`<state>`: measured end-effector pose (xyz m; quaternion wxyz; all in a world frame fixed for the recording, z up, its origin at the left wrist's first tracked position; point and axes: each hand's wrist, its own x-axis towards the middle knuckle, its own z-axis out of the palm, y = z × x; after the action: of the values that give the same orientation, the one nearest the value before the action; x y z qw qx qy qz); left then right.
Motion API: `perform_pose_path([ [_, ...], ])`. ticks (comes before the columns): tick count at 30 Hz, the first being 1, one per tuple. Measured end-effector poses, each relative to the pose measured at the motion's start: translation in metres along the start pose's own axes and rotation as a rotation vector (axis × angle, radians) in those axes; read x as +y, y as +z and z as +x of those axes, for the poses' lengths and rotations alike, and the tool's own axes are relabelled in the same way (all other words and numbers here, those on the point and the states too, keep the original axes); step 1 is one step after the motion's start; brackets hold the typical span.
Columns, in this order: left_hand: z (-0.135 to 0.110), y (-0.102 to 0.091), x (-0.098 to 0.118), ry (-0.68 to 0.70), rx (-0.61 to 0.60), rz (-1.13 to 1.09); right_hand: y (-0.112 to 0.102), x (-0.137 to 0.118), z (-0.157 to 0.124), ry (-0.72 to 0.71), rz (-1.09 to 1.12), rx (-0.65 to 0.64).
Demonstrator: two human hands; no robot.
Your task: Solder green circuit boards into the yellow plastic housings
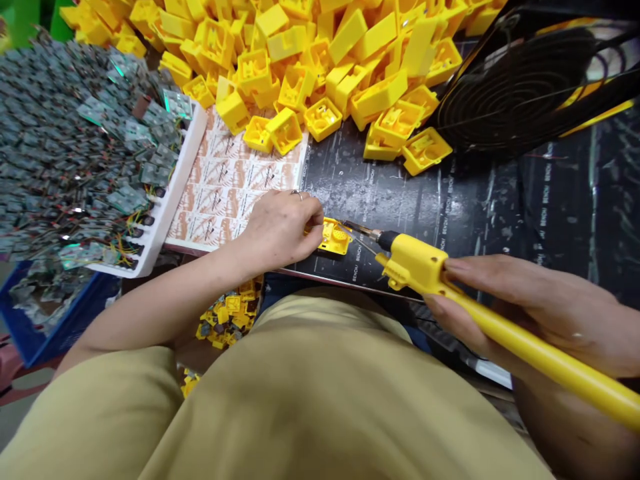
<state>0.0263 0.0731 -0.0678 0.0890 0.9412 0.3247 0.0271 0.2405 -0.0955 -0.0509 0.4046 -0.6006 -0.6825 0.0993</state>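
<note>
My left hand [287, 227] is closed on a small yellow plastic housing [336, 237] at the front edge of the bench, its fingers over the left side of the part. In my right hand [530, 307] is a yellow soldering iron [420, 263] with a thin guide tube beside its tip. The hot end points left and reaches the housing's right rim. Whether the tip touches the plastic or a part inside, I cannot tell. The inside of the housing is partly hidden by my left fingers.
Yellow housings [295, 87] lie heaped along the back. A white tray [175, 193] piled with wired circuit boards [100, 133] stands left, above a blue crate [35, 340]. A black fan [515, 87] is at back right. Printed sheets [225, 187] cover the bench's left part.
</note>
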Motion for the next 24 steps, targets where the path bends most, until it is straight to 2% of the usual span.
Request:
perform_pose_path([
  [3, 0.004, -0.001, 0.003, -0.007, -0.041, 0.039, 0.006, 0.005, 0.004, -0.182, 0.036, -0.066],
  [7, 0.011, -0.008, 0.006, -0.025, -0.123, 0.064, 0.009, 0.012, 0.010, -0.222, -0.078, -0.148],
  [12, 0.021, -0.014, 0.006, -0.031, -0.219, 0.047, 0.009, 0.007, 0.018, -0.426, -0.111, -0.116],
  [16, 0.025, -0.016, 0.006, -0.052, -0.249, 0.032, -0.003, 0.007, 0.017, -0.321, -0.118, -0.142],
  [19, 0.025, -0.017, 0.006, -0.050, -0.249, 0.016, -0.011, 0.011, 0.012, -0.298, -0.152, -0.114],
  [24, 0.025, -0.018, 0.006, -0.048, -0.252, 0.024, -0.009, 0.018, 0.005, -0.192, -0.088, -0.128],
])
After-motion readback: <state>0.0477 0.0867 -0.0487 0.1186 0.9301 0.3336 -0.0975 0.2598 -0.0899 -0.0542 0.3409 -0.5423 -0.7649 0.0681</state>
